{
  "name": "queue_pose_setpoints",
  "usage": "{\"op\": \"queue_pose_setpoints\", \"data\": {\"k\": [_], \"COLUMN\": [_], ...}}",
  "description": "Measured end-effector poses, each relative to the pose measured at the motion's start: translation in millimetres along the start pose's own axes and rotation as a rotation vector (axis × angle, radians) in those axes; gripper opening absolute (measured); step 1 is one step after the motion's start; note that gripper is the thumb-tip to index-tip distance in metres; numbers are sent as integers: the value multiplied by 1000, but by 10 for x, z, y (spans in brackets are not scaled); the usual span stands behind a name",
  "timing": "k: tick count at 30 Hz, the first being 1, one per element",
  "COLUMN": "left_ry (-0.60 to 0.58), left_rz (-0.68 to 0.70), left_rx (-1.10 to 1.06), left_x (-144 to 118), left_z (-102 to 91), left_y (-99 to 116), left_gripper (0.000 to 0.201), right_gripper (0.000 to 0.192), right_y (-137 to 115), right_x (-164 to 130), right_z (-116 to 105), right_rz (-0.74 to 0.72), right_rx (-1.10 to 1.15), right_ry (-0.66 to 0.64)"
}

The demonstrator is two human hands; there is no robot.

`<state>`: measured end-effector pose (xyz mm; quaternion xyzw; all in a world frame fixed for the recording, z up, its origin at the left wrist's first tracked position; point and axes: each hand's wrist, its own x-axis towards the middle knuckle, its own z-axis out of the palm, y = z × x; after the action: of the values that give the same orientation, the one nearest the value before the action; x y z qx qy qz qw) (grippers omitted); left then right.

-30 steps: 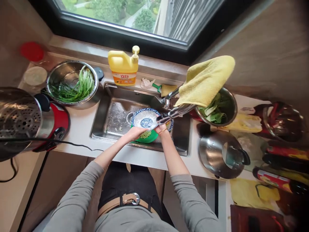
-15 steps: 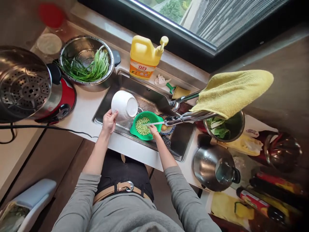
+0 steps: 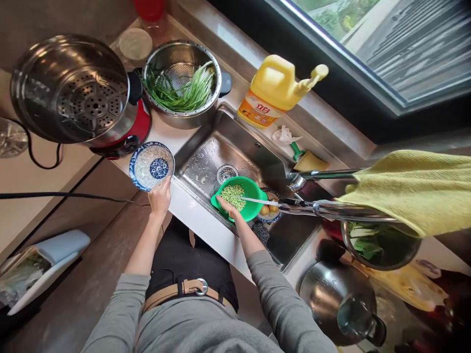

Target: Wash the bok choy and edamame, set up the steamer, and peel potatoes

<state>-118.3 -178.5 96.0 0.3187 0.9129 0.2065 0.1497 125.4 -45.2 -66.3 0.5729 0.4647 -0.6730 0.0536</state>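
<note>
Head view, looking down on a kitchen table (image 3: pixel 158 132) with a steel sink (image 3: pixel 206 157) set into it. Big steel steamer pot (image 3: pixel 69 88) on a red base sits far left, with a metal colander (image 3: pixel 182 81) of green chives next to it at the sink's back corner. Yellow towel (image 3: pixel 415 189) drapes over the faucet (image 3: pixel 324 208) on the right; below it a steel bowl (image 3: pixel 382 245) of leafy greens and a steel kettle (image 3: pixel 338 299). Yellow detergent jug (image 3: pixel 274 93) stands on the ledge behind the sink.

Blue-and-white bowl (image 3: pixel 151 165) rests upright on the table, just left of the sink rim. Left hand (image 3: pixel 160 198) grips its near edge, fingers on the rim.

Green strainer (image 3: pixel 239 198) full of pale green beans sits inside the sink by the near wall, just right of the drain. A thin water stream from the faucet tip runs onto the beans. Right hand (image 3: pixel 226 206) clamps the strainer's near rim; wrist has a thin bangle. A small patterned dish (image 3: pixel 270 213) with orange pieces sits just right of the strainer, partly hidden under the faucet.
</note>
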Motion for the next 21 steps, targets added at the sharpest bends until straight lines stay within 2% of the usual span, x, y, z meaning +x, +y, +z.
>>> {"op": "queue_pose_setpoints", "data": {"k": [4,8,10,12,13,14,15,17,18,21], "left_ry": [-7,-30,26,29,-30,-140,-315,-602,-707,-851], "left_rz": [-26,-60,8,179,289,397,497,583,592,379], "left_rx": [-4,-11,-7,-33,-49,-73,-63,59,144,261], "left_x": [16,-15,-14,13,37,67,104,187,228,309], "left_z": [61,16,25,157,290,470,691,1213,1483,2170], "left_y": [-105,-106,3,220,365,527,696,1017,1150,1368], "left_gripper": [42,45,49,54,55,53,50,47,50,64], "right_gripper": [74,78,72,69,71,76,80,85,82,60], "right_y": [-101,-246,-292,-304,-296,-281,-258,-200,-168,-80], "right_x": [51,113,150,185,203,225,251,321,364,505], "right_z": [118,190,137,3,-86,-182,-278,-443,-504,-585], "right_rz": [80,75,21,-11,-9,8,38,108,129,103], "right_rx": [-236,-432,-431,-435,-451,-475,-505,-563,-579,-583], "right_ry": [-41,-59,-64,3,78,164,246,341,343,287]}}
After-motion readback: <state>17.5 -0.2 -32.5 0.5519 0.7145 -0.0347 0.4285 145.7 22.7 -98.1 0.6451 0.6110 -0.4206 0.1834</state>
